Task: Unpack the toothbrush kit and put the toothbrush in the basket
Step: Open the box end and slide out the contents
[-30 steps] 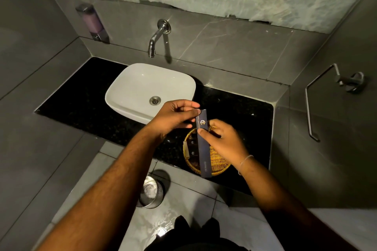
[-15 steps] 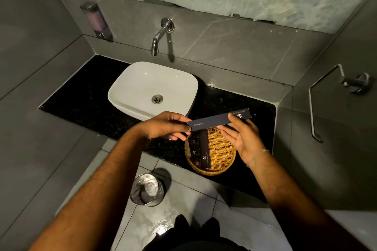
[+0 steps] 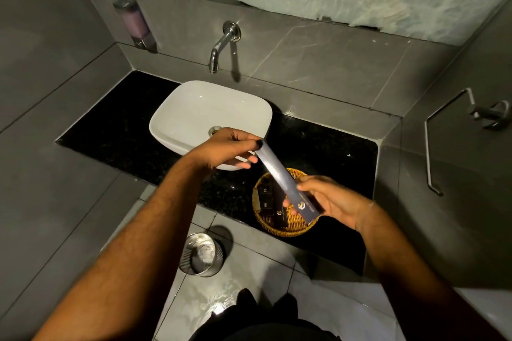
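Note:
The toothbrush kit (image 3: 279,174) is a long, slim dark-blue box with a gold logo near its lower end. I hold it slanted above the counter. My left hand (image 3: 227,151) pinches its upper end in front of the basin. My right hand (image 3: 332,200) grips its lower end over the round woven basket (image 3: 293,231). The basket stands on the black counter and holds a few small dark boxes (image 3: 267,196). No toothbrush shows; the kit looks closed.
A white basin (image 3: 199,113) sits on the black counter (image 3: 122,135) under a chrome wall tap (image 3: 221,44). A soap dispenser (image 3: 135,24) hangs at the left wall, a towel ring (image 3: 443,130) at the right. A metal bin (image 3: 201,254) stands on the floor below.
The kit has swung from lying level across both hands to a slant, logo end now low at my right hand. My left hand rose toward the basin.

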Demonstrator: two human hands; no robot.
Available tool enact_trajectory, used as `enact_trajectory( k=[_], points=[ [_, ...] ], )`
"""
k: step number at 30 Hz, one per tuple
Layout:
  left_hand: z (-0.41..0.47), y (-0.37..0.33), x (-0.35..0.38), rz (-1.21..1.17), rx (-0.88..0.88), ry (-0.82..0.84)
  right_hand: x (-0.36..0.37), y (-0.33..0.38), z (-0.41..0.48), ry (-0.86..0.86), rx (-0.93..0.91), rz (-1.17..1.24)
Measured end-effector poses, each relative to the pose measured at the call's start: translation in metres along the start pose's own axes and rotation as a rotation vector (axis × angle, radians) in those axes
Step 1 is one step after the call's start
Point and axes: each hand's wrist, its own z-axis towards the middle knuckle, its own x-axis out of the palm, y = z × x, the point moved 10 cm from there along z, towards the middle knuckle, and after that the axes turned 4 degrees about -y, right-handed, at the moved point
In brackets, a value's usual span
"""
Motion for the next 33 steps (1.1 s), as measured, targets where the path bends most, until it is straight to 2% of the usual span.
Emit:
enact_trajectory(
  k=[3,8,15,24,33],
  points=[
    [0.003,-0.006,0.022,0.078,0.016,0.073,0.022,0.011,0.01,0.013,-0.003,0.005],
    [-0.002,-0.015,0.041,0.117,0.061,0.092,0.018,0.011,0.025,-0.102,0.038,0.09],
    [-0.006,-0.023,0.047,0.189,0.057,0.144,0.013,0.014,0.019,-0.081,-0.005,0.132],
    [-0.001,-0.02,0.045,0.343,0.003,0.223,0.018,0.011,0.014,-0.076,-0.009,0.062],
    [0.0,-0.012,0.051,0.269,-0.062,0.291,0.02,0.013,0.009,-0.042,-0.006,0.051]
  ],
)
